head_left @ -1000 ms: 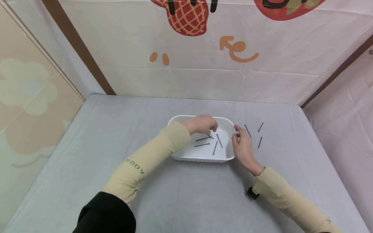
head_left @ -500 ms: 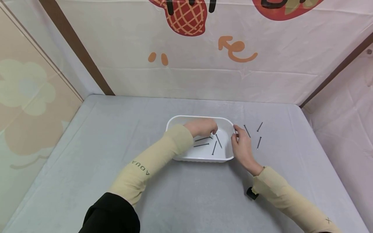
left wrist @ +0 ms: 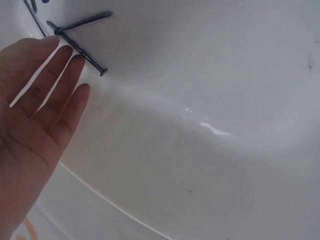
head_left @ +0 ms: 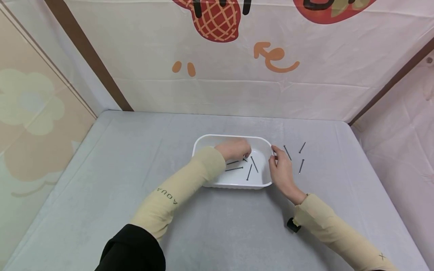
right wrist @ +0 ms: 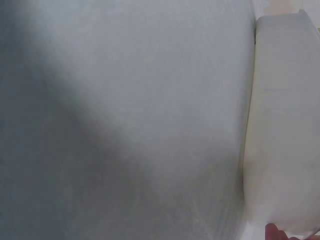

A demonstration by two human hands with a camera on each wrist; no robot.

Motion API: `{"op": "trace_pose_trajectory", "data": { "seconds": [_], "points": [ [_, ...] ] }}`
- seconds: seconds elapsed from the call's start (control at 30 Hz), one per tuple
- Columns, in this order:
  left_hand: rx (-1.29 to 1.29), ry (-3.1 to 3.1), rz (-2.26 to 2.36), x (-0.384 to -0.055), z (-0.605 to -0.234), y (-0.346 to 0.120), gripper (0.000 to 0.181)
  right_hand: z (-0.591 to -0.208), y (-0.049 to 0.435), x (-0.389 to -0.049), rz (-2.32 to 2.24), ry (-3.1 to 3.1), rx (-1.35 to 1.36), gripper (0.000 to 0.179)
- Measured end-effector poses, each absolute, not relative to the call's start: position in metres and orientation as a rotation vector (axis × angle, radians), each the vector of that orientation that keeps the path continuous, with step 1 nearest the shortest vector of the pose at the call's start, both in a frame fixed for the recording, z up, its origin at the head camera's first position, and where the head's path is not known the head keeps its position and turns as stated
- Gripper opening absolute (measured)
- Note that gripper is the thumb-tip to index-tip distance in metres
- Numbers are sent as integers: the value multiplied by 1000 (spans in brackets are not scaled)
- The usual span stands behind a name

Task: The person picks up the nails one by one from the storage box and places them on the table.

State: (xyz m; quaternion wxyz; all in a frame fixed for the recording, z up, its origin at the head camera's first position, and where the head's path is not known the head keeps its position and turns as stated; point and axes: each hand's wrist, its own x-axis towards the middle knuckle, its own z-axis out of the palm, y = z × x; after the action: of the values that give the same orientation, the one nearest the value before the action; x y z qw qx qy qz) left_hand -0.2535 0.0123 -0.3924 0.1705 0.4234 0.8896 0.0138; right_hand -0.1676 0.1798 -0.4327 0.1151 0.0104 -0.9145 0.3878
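I count eight nails (head_left: 234, 169) in sight: five inside the one white tray (head_left: 237, 186) at the centre of the frame, partly covered, and three to its right. There's one tabletop (head_left: 203, 233), two pale yellow sleeves (head_left: 184, 188), one black block (head_left: 293, 225) at lower right, and two orange ovals (head_left: 176, 67) printed on the backdrop (head_left: 237, 98), upper middle.

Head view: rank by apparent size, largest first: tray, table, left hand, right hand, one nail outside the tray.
1. Table
2. White tray
3. Left hand and right hand: not ranked; they look similar and are seen at different angles
4. One nail outside the tray
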Motion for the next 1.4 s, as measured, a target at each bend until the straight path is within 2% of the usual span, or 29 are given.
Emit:
{"op": "trace_pose_trajectory", "data": {
  "seconds": [0.27, 0.47, 1.03, 1.4],
  "points": [
    [1235, 2574, 42, -253, -398, 16, 15, -433, 180, -167, 1141, -2676, 26, 39],
    [1257, 2600, 9, -252, -402, 18, 24, -433, 181, -167, 1134, -2680, 22, 39],
    [1303, 2630, -74, -255, -410, 21, 23, -433, 181, -168, 1136, -2661, 33, 39],
    [1386, 2596, -195, -256, -413, 22, 11, -434, 181, -168, 1144, -2662, 25, 39]
  ]
}}
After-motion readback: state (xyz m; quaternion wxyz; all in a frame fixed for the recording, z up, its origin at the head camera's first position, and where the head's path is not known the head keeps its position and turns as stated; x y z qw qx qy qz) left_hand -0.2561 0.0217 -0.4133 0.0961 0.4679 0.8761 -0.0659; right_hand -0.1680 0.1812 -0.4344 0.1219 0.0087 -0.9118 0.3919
